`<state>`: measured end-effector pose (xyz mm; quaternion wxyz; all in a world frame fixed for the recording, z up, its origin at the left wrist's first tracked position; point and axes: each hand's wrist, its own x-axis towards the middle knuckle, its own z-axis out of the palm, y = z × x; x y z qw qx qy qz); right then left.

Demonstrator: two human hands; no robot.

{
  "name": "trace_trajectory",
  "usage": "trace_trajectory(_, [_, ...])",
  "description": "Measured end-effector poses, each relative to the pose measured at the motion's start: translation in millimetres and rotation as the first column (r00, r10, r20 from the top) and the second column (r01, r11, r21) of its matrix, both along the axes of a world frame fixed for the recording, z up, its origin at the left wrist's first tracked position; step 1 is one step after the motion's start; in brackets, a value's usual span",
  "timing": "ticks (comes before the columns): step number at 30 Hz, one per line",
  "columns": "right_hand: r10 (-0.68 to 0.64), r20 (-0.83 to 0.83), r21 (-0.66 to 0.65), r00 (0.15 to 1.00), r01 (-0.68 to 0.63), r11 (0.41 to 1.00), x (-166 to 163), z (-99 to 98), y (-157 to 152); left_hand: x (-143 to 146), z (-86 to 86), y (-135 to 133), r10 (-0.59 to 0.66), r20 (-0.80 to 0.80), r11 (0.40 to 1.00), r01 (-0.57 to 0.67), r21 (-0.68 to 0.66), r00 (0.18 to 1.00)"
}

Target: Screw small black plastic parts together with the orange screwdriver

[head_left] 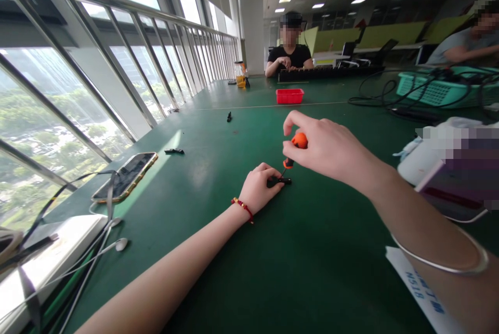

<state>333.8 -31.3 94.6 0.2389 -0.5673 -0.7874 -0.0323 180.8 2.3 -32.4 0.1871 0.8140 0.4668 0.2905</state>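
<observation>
My left hand (258, 187) rests on the green table (312, 251) with its fingers pinched on a small black part (284, 181), holding it down. My right hand (325, 148) is closed round the orange handle of a small screwdriver (297, 145). The screwdriver stands nearly upright, its tip on the black part. A red bead bracelet (243, 207) sits on my left wrist, a thin bangle (440, 266) on my right forearm.
A phone (127, 175) and white earphones (117, 243) lie at the left by the window rail. Two small black parts (173, 151) (229, 116) and a red tray (289, 96) lie farther along. Cables and a teal basket (436, 90) are at the right; two other people sit at the far end.
</observation>
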Motion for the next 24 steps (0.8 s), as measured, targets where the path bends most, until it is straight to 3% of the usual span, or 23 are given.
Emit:
trace_trajectory(9, [0.029,-0.077,0.020,0.997,-0.027,0.999,-12.2,-15.1,4.9,0.2,1.1,-0.4,0.000,-0.024,1.000,0.000,0.002,1.000])
trace_trajectory(24, [-0.091,-0.113,0.142,0.989,0.107,0.984,-11.2,-19.1,9.1,-0.3,0.0,0.0,0.003,-0.008,1.000,-0.003,-0.009,1.000])
